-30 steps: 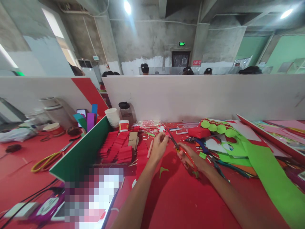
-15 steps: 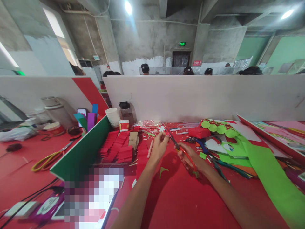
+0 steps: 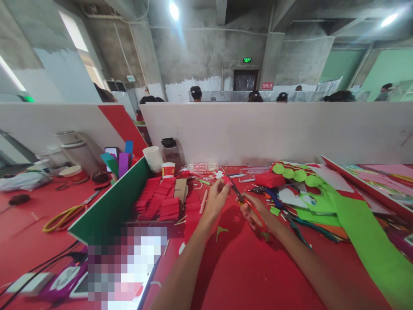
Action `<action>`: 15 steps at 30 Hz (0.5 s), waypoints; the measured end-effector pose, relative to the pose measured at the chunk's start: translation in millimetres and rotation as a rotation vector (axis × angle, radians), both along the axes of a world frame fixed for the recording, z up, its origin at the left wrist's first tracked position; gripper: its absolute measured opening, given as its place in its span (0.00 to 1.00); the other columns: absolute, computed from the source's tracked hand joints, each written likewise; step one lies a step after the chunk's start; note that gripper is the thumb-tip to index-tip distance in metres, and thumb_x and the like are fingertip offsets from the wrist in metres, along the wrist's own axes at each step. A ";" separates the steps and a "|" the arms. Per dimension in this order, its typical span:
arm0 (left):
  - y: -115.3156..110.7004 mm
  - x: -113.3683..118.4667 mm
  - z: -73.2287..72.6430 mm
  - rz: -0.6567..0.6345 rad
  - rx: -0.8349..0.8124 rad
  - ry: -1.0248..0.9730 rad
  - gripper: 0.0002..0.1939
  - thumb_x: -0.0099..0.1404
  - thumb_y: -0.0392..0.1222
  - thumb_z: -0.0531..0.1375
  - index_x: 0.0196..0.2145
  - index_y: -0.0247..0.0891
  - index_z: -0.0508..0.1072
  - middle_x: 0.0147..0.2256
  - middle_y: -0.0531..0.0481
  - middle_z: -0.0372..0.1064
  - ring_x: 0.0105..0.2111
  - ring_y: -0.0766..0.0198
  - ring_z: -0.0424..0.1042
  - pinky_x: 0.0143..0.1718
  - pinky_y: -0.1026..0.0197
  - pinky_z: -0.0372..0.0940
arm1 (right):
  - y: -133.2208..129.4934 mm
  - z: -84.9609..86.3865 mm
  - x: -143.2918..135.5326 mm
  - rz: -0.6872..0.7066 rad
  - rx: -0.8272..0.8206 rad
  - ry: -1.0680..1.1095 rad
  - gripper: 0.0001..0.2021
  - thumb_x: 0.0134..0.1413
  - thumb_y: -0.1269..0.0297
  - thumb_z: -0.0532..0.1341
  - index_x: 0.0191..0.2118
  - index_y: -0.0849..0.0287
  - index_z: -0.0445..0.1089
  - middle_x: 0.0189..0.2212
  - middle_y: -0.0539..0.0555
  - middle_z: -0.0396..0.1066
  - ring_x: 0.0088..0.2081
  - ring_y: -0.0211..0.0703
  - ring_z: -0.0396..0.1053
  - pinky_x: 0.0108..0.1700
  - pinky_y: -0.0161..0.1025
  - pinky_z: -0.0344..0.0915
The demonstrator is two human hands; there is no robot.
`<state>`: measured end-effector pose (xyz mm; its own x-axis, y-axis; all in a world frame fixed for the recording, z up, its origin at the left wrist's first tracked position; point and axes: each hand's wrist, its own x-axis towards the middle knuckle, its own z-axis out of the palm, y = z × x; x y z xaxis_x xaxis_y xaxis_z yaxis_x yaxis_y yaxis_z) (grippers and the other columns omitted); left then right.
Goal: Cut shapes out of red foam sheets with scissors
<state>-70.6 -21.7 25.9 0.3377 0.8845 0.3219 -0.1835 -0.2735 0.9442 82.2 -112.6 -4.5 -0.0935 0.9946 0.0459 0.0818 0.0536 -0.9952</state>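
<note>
My left hand [image 3: 217, 196] is closed in a pinch around a small pinkish-red piece [image 3: 228, 182], too small to name for sure. In my right hand [image 3: 254, 211] is a pair of scissors [image 3: 262, 215] with red handles, its fingers wrapped round the loops. The blades point up and to the left, close beside the small piece. A white-and-red scrap [image 3: 219, 174] lies just beyond my left fingertips. On the red tabletop between my forearms is a thin yellow-green offcut [image 3: 222, 232].
Stacked red pieces [image 3: 161, 198] and a paper cup [image 3: 168, 170] are on the left, beside a green board [image 3: 112, 206]. Pliers [image 3: 298, 228], green sheets [image 3: 358, 224] and green discs [image 3: 300, 175] lie on the right. A white partition [image 3: 258, 133] stands behind.
The scissor blades have shifted slightly near the small piece, and my left fingers have moved a little. A person has come into view at the far right, behind the partition.
</note>
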 end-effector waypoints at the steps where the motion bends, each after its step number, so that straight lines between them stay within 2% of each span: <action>1: -0.4 -0.2 0.4 -0.001 0.004 0.008 0.11 0.63 0.45 0.60 0.26 0.40 0.64 0.23 0.56 0.65 0.25 0.67 0.65 0.30 0.65 0.61 | -1.4 2.2 -1.0 0.005 0.011 0.023 0.22 0.59 0.39 0.59 0.48 0.51 0.64 0.23 0.41 0.57 0.14 0.29 0.51 0.14 0.27 0.59; 7: -1.3 -0.8 0.9 0.002 0.017 0.040 0.10 0.63 0.44 0.60 0.27 0.40 0.65 0.24 0.56 0.66 0.26 0.66 0.66 0.30 0.64 0.60 | -4.1 9.0 -5.0 0.013 0.031 0.066 0.27 0.54 0.33 0.59 0.46 0.52 0.64 0.23 0.41 0.57 0.15 0.29 0.51 0.14 0.28 0.58; 15: -1.7 -1.5 0.7 0.031 0.011 0.055 0.10 0.62 0.43 0.61 0.25 0.39 0.67 0.23 0.56 0.66 0.25 0.66 0.65 0.30 0.64 0.60 | -0.8 -0.2 -5.7 0.008 0.037 0.107 0.29 0.53 0.32 0.60 0.47 0.52 0.64 0.24 0.41 0.57 0.15 0.29 0.52 0.14 0.26 0.57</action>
<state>-72.1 -23.4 26.5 0.3271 0.8915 0.3134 -0.1229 -0.2887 0.9495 76.5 -113.3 -4.7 -0.0937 0.9913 0.0925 -0.0250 0.0906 -0.9956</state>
